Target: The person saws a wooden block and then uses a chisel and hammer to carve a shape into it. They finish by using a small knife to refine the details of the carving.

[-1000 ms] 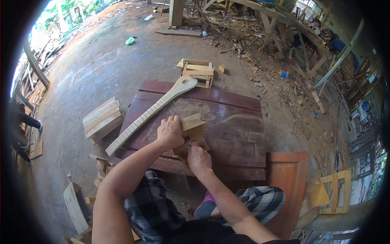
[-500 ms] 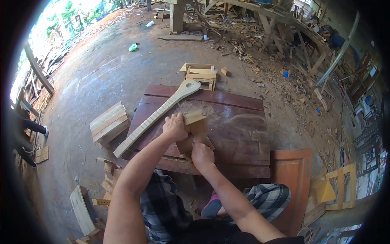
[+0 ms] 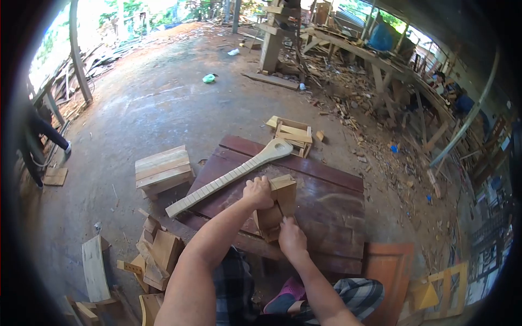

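My left hand (image 3: pixel 259 192) is wrapped over the upper left of a small box-like wooden piece (image 3: pixel 284 195), which stands tilted on a dark red wooden panel (image 3: pixel 331 217). Against the lower right side of that piece, my right hand (image 3: pixel 292 239) is closed in a fist, thumb at the wood's edge; whatever lies inside its fingers is hidden. A long pale wooden neck-like piece (image 3: pixel 234 175) with crosswise lines and a holed, rounded end lies along the panel's left side, beyond my left hand.
A slatted wooden box (image 3: pixel 163 165) stands left of the panel. Wood offcuts (image 3: pixel 163 252) pile up at lower left, and a small wooden frame (image 3: pixel 293 133) lies beyond the panel. An orange-brown door panel (image 3: pixel 389 271) is at right. A person's legs (image 3: pixel 51 136) show at far left.
The whole scene has shifted down and mostly rightward as my head tilted up. Both hands remain at the wooden piece, which appears turned slightly.
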`<state>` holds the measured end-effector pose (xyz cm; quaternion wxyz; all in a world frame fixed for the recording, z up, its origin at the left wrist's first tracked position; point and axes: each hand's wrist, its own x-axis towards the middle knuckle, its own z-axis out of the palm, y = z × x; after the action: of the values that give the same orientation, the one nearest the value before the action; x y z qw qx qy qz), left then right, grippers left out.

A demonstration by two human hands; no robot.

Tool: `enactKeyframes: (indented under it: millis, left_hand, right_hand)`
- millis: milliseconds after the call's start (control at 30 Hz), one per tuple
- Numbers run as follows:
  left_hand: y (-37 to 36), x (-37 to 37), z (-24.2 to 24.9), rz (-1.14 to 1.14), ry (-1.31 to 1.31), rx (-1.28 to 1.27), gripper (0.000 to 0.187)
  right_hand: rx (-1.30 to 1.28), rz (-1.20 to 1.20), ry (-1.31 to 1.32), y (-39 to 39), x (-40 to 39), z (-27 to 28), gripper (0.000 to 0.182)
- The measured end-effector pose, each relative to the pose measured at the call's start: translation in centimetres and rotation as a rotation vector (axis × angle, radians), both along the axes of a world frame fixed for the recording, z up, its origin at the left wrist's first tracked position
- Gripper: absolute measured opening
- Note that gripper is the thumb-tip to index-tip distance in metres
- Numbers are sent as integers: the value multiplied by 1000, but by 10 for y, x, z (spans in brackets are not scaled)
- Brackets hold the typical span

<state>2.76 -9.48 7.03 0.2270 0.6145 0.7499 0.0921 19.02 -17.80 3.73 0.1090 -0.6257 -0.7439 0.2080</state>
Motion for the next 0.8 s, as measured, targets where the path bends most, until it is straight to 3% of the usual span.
enactKeyframes:
  millis: [67, 200, 300, 433, 567, 667, 800]
  left_hand:
    - [2, 0, -4, -83, 4, 4, 63]
    - [8, 7, -10, -161, 38, 56, 64]
    - [4, 1, -5, -131, 46, 30, 65]
    - [1, 3, -5, -36, 19, 23, 66]
    - [7, 8, -5, -169, 68, 18, 67]
    - [8, 4, -8, -137, 72, 51, 67]
    - [5, 0, -7, -69, 38, 29, 67]
  right_hand:
    - [-57, -34, -54, -22, 12, 15, 32]
    - [-46, -72, 2, 8, 4, -5, 31]
    - [-72, -17, -8, 30, -8, 0, 29]
    - [-45, -16, -14, -9, 7, 5, 29]
    - [-26, -34, 2, 3, 10, -7, 29]
    - [5, 20, 11, 37, -7, -17, 28]
    - [12, 22, 20, 12, 3, -10, 29]
